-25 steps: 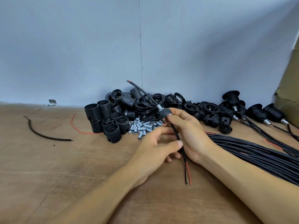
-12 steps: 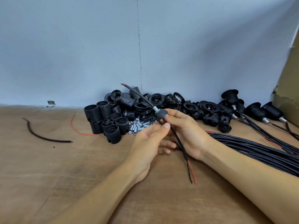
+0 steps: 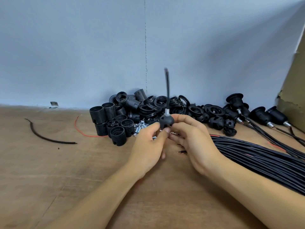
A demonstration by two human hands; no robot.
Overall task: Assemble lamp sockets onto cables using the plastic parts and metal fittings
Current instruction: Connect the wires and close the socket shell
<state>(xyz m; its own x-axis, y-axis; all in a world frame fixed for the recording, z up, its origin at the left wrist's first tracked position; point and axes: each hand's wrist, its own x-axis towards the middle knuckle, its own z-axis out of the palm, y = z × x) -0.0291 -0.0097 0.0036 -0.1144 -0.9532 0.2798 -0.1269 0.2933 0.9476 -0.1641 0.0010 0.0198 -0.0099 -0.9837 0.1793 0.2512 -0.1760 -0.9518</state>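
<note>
So the black socket cap (image 3: 166,121), metal fitting (image 3: 167,111) on top and cable (image 3: 168,90) poking straight up, is held just in front of the pile of plastic parts (image 3: 125,116), pinched by both the left hand (image 3: 148,146) and the right hand (image 3: 193,139), with the cable bundle (image 3: 255,160) lying off to the right.

Cable (image 3: 167,90), earlier aslant leftward, now upright above cap (image 3: 166,122).

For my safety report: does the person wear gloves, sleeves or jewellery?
No. The left hand and right hand are bare: no gloves, rings or watch visible. The left forearm and right forearm are uncovered to the frame edge; no sleeve shows.
</note>
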